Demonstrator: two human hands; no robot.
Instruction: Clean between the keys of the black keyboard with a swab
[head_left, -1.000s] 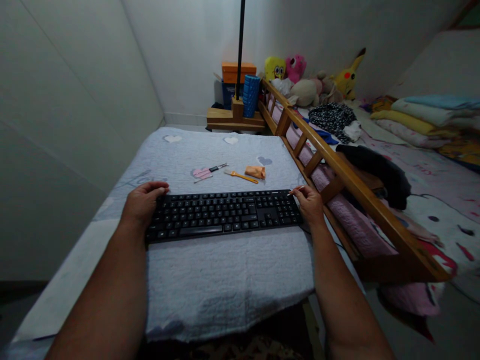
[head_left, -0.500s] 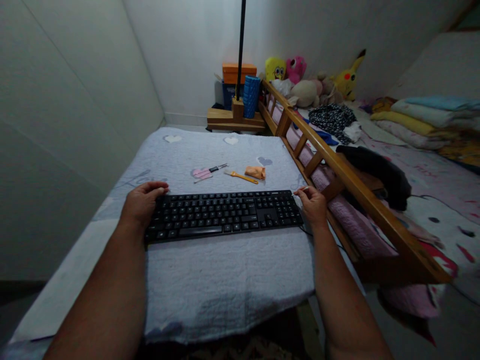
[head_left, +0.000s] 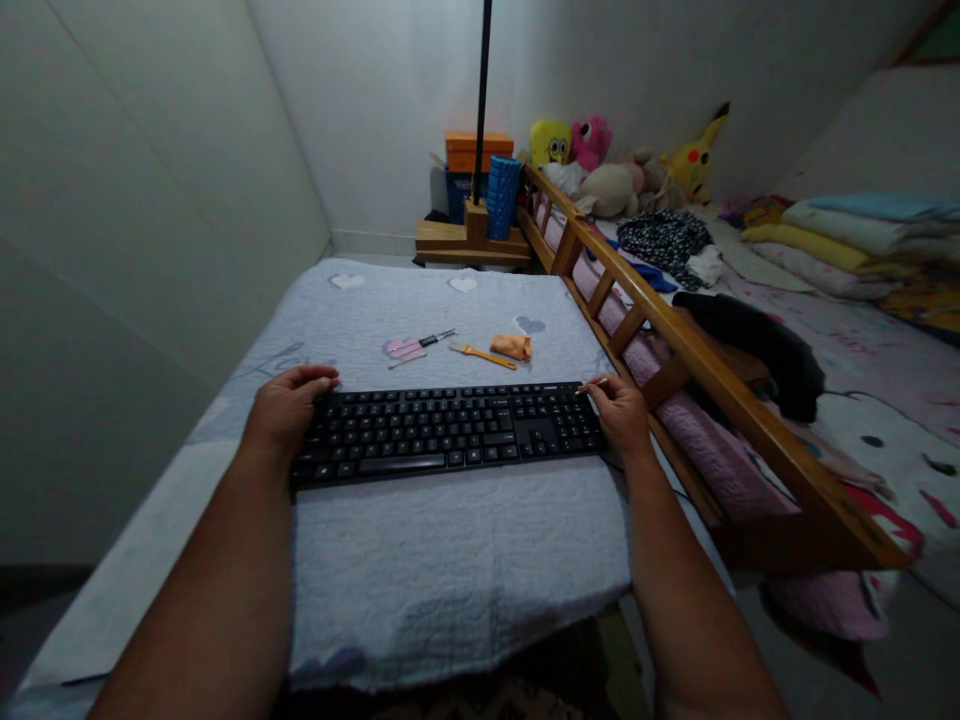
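A black keyboard lies across the cloth-covered surface in front of me. At its left end, my left hand is closed on the upper corner, thumb and fingers together. My right hand pinches a thin cotton swab, its tip over the keyboard's upper right corner. Just behind the keyboard lie a yellow-handled brush, a rolled orange cloth, a slim tool with a dark grip and another thin swab-like stick.
A pale blue quilted cover spreads under everything. Along the right runs a wooden bed rail, with a bed of folded blankets and plush toys beyond. A blue foam roller and orange box stand at the back.
My right hand has shifted slightly left, bringing the swab's tip further over the keyboard's upper right corner. The left hand stays at the other end.
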